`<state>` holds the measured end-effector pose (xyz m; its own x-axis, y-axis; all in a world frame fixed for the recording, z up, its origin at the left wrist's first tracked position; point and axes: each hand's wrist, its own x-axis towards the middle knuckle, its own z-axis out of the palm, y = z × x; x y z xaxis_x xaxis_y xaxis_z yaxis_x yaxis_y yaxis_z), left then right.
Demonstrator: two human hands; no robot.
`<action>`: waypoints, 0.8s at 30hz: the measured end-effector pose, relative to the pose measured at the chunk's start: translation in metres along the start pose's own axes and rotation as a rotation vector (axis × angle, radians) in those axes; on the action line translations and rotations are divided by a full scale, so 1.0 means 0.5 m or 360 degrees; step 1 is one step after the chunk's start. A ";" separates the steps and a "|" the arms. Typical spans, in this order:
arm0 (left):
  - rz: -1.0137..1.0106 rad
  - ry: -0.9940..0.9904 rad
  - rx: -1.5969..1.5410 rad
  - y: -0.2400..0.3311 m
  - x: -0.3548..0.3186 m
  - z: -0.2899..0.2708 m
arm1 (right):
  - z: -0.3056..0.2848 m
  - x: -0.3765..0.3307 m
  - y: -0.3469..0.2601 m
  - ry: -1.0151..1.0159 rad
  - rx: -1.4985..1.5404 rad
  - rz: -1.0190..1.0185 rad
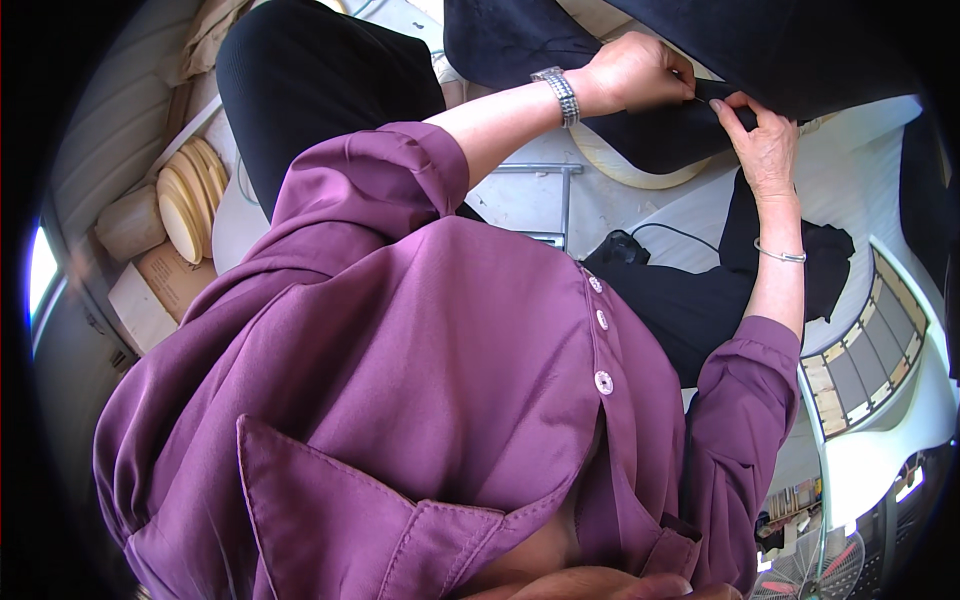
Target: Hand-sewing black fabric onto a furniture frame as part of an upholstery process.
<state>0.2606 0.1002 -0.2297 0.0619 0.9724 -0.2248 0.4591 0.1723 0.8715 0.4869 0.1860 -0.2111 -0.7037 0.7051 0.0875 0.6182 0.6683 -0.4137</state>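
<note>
The black fabric (pixel 660 135) looks soft, limp and light; it would sag wherever unsupported, so the folded edge between the hands is the sensible place to grip it. It is plain matte black, draped over a round wooden board (pixel 625 170) below the hands. The left hand (pixel 635 70) is closed, pinching the fold; the right hand (pixel 765 145), just beside it, pinches the same edge with thumb and fingertips.

Both hands meet on fabric (pixel 660 135) at top: left hand (pixel 635 70) beside right hand (pixel 765 145). Wooden discs (pixel 185 200) stacked far left. Fan (pixel 815 575) lower right.
</note>
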 end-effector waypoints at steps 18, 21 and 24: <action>0.0229 -0.0046 0.0532 0.024 -0.001 -0.010 | 0.002 0.002 -0.005 -0.0040 0.0018 0.0060; 0.0342 0.0111 0.0355 0.000 0.005 0.013 | -0.013 0.001 -0.007 -0.0022 -0.0046 0.0067; 0.0407 0.0127 0.0434 -0.023 0.001 0.014 | 0.002 0.009 -0.007 -0.0009 -0.0055 0.0024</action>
<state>0.2617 0.0975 -0.2430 0.1404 0.9897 0.0289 0.6574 -0.1151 0.7447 0.4812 0.1869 -0.2105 -0.6959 0.7141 0.0765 0.6406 0.6654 -0.3832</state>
